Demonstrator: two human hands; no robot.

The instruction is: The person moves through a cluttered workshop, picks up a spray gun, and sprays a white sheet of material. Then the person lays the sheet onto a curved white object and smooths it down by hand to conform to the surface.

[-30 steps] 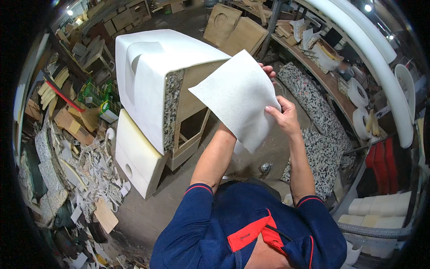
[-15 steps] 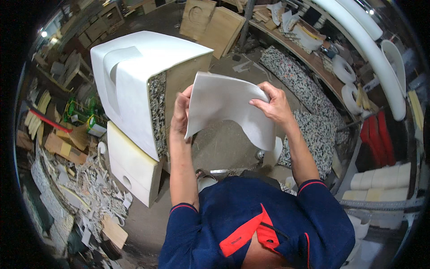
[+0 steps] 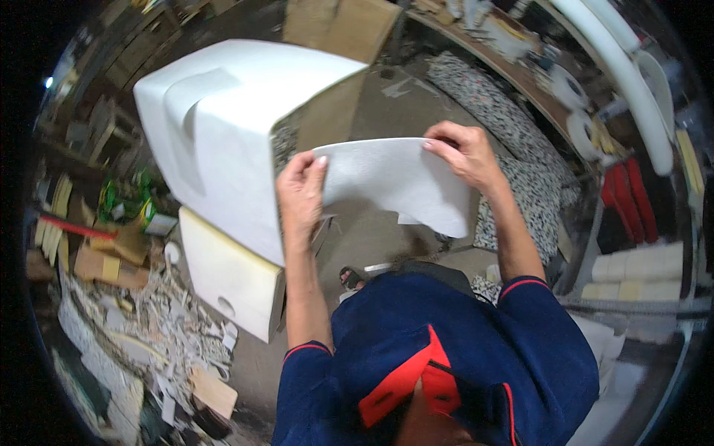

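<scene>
Head view: a person's left hand and right hand held a pale sheet up between them, ahead of a navy shirt; each hand pinched it near one end of its top edge, thumb on the near side. The sheet's lower edge hung free in a curve, dipping lower toward the right hand. Just left of the left hand stood a large white block; whether the two touched could not be told. By its look, the work was partly done: the block's top and long side were covered in smooth white, and a grey patch with a curved edge lay there, though whether it was fixed was unclear. The end nearest the left hand was bare, showing speckled foam and wood. Laying the sheet against anything seemed left undone, since both hands had it lifted. Lower left of the left hand stood a cream slab, with scraps farther left. Beyond the right hand, to its right, lay speckled panels.
</scene>
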